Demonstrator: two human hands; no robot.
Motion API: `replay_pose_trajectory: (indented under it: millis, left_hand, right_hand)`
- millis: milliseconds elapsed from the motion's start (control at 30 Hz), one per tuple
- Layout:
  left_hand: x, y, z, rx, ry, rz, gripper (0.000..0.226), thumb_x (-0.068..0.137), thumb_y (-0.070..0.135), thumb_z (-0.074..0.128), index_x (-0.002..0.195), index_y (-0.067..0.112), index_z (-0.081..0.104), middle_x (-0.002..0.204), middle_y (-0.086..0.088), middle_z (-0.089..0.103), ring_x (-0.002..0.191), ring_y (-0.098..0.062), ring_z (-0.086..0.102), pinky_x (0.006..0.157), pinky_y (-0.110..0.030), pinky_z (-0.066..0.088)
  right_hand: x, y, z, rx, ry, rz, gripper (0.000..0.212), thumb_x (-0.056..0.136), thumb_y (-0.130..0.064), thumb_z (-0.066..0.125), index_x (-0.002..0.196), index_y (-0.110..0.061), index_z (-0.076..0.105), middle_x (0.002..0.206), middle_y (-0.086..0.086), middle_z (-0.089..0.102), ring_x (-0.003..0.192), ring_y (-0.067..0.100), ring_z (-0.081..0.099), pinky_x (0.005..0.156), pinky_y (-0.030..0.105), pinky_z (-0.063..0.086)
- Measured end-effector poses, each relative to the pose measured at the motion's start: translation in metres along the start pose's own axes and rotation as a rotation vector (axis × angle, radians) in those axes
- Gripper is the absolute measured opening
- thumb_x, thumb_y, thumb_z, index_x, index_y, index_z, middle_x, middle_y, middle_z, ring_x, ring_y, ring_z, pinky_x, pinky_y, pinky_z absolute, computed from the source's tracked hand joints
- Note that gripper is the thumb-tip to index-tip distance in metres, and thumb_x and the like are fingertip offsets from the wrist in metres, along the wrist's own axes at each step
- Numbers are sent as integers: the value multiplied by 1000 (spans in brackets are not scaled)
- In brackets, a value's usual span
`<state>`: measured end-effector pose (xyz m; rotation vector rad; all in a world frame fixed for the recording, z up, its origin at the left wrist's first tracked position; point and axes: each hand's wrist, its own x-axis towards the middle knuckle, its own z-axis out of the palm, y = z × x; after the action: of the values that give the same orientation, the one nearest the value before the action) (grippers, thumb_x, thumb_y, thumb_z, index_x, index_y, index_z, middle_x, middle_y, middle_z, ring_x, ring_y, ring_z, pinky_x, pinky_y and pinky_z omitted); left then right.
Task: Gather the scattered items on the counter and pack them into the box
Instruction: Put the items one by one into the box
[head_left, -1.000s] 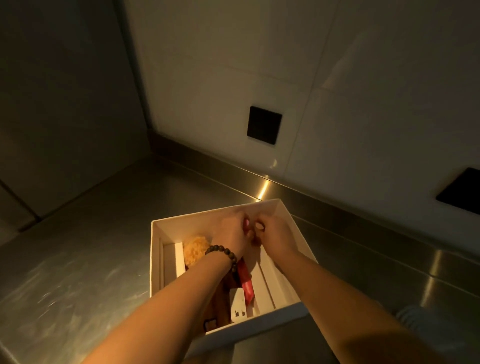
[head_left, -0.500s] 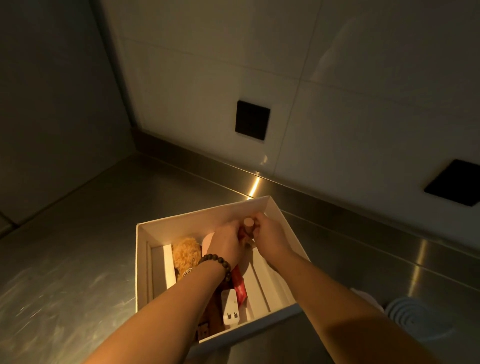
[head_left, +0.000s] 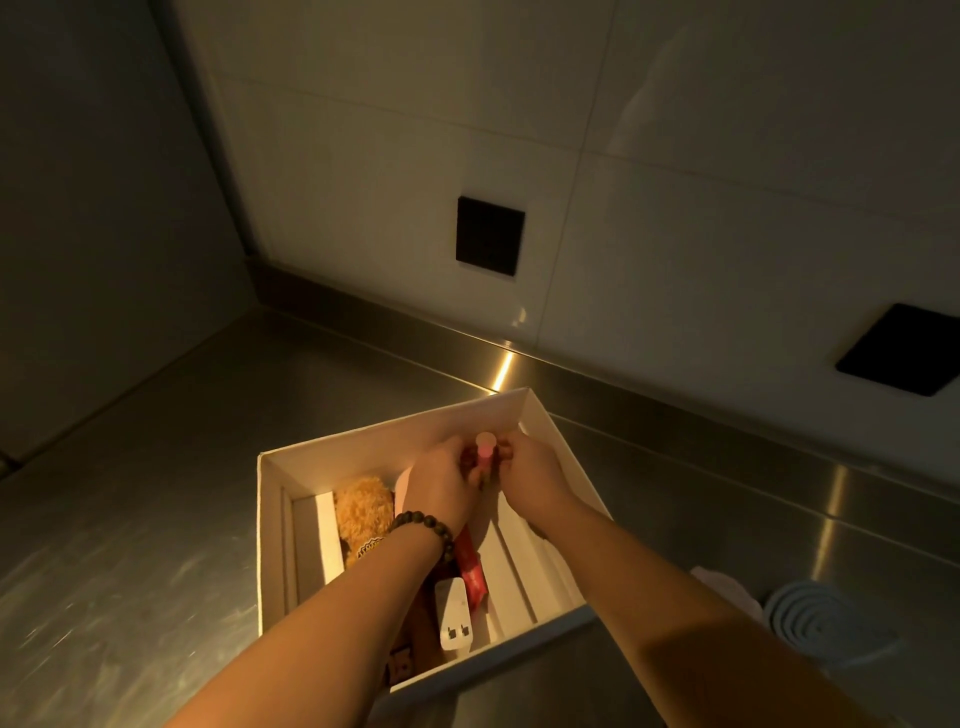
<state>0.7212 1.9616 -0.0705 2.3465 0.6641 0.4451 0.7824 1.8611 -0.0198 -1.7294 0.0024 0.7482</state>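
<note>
An open white box (head_left: 363, 441) stands on the steel counter in front of me. Inside it lie a fuzzy tan plush toy (head_left: 363, 514), a red packet (head_left: 472, 571) and a white plug adapter (head_left: 454, 616). Both hands hover over the box's far right corner. My left hand (head_left: 444, 480) and my right hand (head_left: 530, 475) pinch a small pink cylinder (head_left: 484, 449) between them, its round top showing above the fingers. A dark bead bracelet circles my left wrist. What lies under the hands is hidden.
A grey ribbed round item (head_left: 826, 623) and a pale cloth (head_left: 727, 587) lie on the counter (head_left: 130, 519) to the box's right. The tiled wall behind carries two black square plates (head_left: 488, 236). A dark side wall closes the left.
The hands rose slightly at the far right corner and the pink cylinder's top now shows between the fingers. The view shifted, bringing the ribbed item into sight.
</note>
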Motion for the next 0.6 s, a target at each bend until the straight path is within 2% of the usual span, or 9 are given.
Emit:
replay_pose_trajectory:
  millis: [100,200,300,333,433,500,533,600]
  left_hand:
    - [0,-1,1,5,-10,-4,10,81,36,62,89,32,57,90,9,64,81,-11,59,71,-23,43]
    - [1,1,1,-4,-30,-7,14,81,34,62,94,30,58,91,10,64,82,-10,59,70,-21,41]
    - [1,4,-6,-3,-83,4,17,81,31,64,97,28,59,95,8,62,85,-9,58,74,-23,44]
    - [1,5,-8,-4,-107,5,20,80,30,64,100,26,59,97,7,62,88,-10,58,78,-24,45]
    - [0,10,-20,0,-146,-17,25,82,29,63,106,23,58,102,4,62,93,-11,58,79,-24,45]
    - [-4,16,-31,-7,-148,-43,31,85,30,60,115,22,55,111,2,61,94,-6,53,79,-21,40]
    - [-7,20,-37,-17,-153,-46,37,87,31,58,122,21,52,117,1,59,98,-7,51,80,-21,37]
    - [-13,31,-50,-44,-161,-34,48,88,37,56,131,18,45,126,-2,56,110,-15,53,85,-24,38]
  right_hand:
    - [0,1,0,-31,17,16,19,95,-19,44,90,-8,59,75,7,49,59,11,44,51,19,36]
    - [-1,-2,-1,-46,2,30,20,96,-16,42,94,-5,59,80,9,51,62,12,47,51,17,40]
    - [-3,-5,-4,-182,-25,-39,31,98,-16,41,106,5,62,94,18,58,81,23,55,74,31,48]
    - [-6,-6,-6,-228,-34,-74,31,98,-16,41,108,4,62,96,19,60,84,24,56,76,34,49]
    - [-16,-14,-14,-426,-35,-207,23,96,-12,43,108,-5,61,97,13,60,81,16,55,73,31,50]
    - [-25,-22,-21,-519,-29,-269,24,95,-12,45,115,-11,58,112,11,61,84,10,55,72,27,49]
    - [-30,-26,-24,-548,-29,-301,29,95,-12,46,123,-12,55,120,11,59,90,11,56,74,25,48]
    - [-43,-34,-33,-569,-8,-349,38,96,-9,47,133,-10,50,132,11,54,112,20,55,89,28,45]
